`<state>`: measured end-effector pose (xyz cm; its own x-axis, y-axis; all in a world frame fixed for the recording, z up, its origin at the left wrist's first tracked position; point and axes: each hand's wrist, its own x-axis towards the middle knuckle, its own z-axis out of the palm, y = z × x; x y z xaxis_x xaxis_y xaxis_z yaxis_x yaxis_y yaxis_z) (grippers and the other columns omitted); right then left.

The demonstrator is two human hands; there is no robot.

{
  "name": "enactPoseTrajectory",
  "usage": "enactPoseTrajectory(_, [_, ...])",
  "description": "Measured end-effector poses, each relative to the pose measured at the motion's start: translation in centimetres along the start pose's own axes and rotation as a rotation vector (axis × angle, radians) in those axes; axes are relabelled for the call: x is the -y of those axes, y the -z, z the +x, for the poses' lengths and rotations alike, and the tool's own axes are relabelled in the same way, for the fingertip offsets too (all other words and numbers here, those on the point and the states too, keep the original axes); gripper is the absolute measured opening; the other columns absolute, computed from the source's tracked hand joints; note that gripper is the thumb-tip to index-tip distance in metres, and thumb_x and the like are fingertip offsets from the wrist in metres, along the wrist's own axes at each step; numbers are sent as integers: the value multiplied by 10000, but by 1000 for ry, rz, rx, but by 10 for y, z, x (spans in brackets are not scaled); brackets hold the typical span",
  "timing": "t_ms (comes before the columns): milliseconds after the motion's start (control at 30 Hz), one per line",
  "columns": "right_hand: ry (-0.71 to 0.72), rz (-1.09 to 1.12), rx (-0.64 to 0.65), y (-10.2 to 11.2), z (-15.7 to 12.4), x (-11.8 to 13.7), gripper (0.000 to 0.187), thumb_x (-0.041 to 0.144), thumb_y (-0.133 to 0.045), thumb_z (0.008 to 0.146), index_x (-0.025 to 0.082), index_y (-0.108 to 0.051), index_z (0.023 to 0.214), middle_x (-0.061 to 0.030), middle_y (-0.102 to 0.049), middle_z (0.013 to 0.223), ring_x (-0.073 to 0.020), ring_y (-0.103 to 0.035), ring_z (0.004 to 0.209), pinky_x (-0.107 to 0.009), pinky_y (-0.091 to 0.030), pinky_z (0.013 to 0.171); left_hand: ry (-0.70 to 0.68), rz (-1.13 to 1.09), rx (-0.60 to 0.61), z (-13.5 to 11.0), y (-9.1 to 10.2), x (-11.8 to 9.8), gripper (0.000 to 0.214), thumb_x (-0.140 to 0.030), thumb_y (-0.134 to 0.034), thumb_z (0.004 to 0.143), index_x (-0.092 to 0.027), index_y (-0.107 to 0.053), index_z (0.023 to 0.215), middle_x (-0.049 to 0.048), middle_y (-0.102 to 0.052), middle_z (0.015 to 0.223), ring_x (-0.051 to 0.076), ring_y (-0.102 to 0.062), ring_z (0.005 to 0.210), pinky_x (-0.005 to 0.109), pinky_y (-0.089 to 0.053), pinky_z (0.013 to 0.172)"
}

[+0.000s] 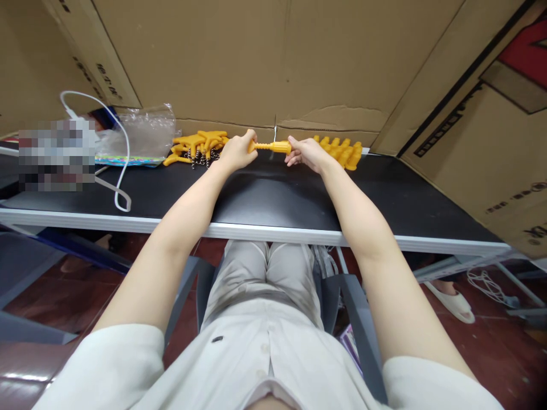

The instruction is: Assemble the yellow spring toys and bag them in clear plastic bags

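Cardboard sheets walled in the back of a black surface, at which a seated person reached forward with both arms. Between the hands, near the far edge at 12 o'clock, a slim yellow part was held just above the surface.

The left hand was clenched in a fist around the thin, ribbed end. The right hand grasped the thicker sleeve end with its fingertips, the other fingers loosely curled beneath.

The yellow part's long axis ran level and crosswise, from 9 to 3 o'clock. Its narrow shaft pointed toward 9 o'clock and its wider barrel toward 3 o'clock. Whether it was one piece or two being joined could not be told.

At 9 o'clock of the left hand lay a heap of yellow pieces with small dark springs at its near side. At 3 o'clock of the right hand, a row of yellow pieces sat side by side. Farther toward 9 o'clock were a clear plastic bag and a looping white cord.

The step seemed to be working shaft and barrel against each other along one line. It would probably go best with both wrists level, so that the axis stayed straight from 9 to 3 o'clock. Any push or twist should follow that line rather than bend it. A fist on the thin end suited the heavier effort, and the fingertip grip suited fine turning. Resting the forearms on the surface would likely steady both hands.
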<state>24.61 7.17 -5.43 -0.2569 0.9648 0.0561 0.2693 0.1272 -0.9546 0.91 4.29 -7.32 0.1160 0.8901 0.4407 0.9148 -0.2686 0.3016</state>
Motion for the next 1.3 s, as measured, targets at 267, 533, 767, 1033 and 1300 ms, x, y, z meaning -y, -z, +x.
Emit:
enactPoseTrajectory(267, [-2, 4, 5, -1, 5, -4, 631, 849, -672, 969, 227, -590, 905, -8, -653, 555, -156, -645, 455, -242, -551, 516, 30, 16, 25, -4, 6, -8, 595, -262, -609, 895, -199, -637, 1486, 177, -794, 1182, 416, -717, 1237, 499, -524, 1100])
enactPoseTrajectory(533, [-16, -38, -32, -4, 9, -7, 667, 882, -625, 974, 228, -623, 843, -12, -616, 542, -164, -603, 441, -277, -554, 515, 20, 43, 2, -1, 1, -4, 570, -277, -622, 892, -201, -657, 1457, 159, -794, 1141, 398, -721, 1217, 473, -536, 1079])
enactPoseTrajectory(767, [47, -115, -17, -2, 0, 0, 551, 724, -782, 976, 194, -660, 889, -39, -735, 741, -132, -675, 543, -228, -492, 516, 26, 2, 1, 1, -1, 5, 607, -237, -622, 858, -243, -655, 1463, 128, -799, 1173, 395, -718, 1205, 510, -518, 1105])
enactPoseTrajectory(1033, [309, -163, 20, 6, 8, -11, 508, 582, -992, 811, 218, -670, 959, -13, -754, 821, -142, -708, 652, -284, -608, 666, 21, -31, -1, 4, -4, 13, 573, -248, -633, 850, -231, -674, 1421, 127, -792, 1141, 383, -717, 1163, 507, -528, 1093])
enactPoseTrajectory(1300, [278, -138, -1, 1, -5, 1, 626, 755, -931, 795, 220, -616, 875, 3, -712, 651, -110, -632, 507, -222, -511, 529, -20, -26, -28, 7, -9, 17, 592, -267, -636, 870, -252, -643, 1462, 122, -792, 1175, 379, -709, 1181, 507, -514, 1119])
